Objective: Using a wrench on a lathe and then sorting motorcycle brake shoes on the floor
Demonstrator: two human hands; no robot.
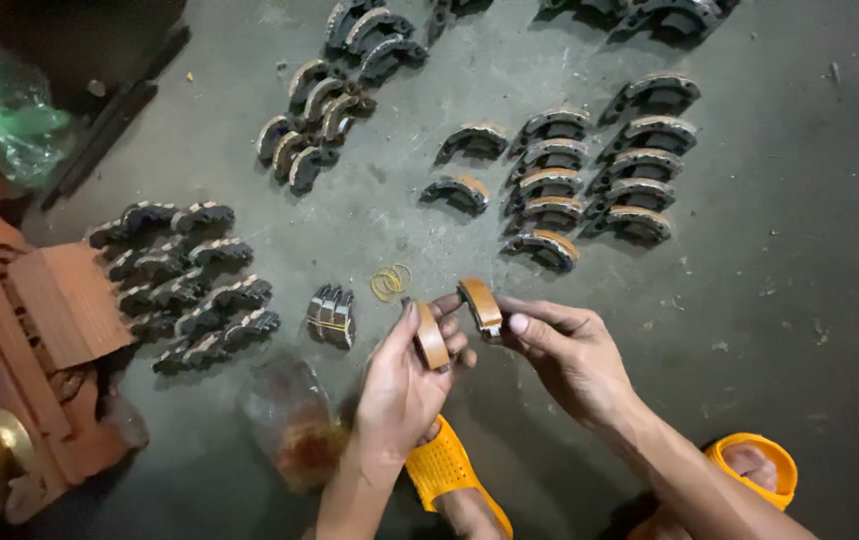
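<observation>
Your left hand [402, 385] and right hand [575, 352] are bare: no gloves, rings, watch or wristband. Both forearms are uncovered as far as the frame shows, no sleeve in view. Fingernails short. You wear orange-yellow rubber slippers: the left slipper [447, 468] has a perforated strap with rows of small holes, the right slipper [762, 462] shows a smooth rounded strap, toes showing beneath it.

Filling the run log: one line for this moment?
left hand: holds brake shoe | right hand: holds second shoe | floor: shoes in rows
</observation>
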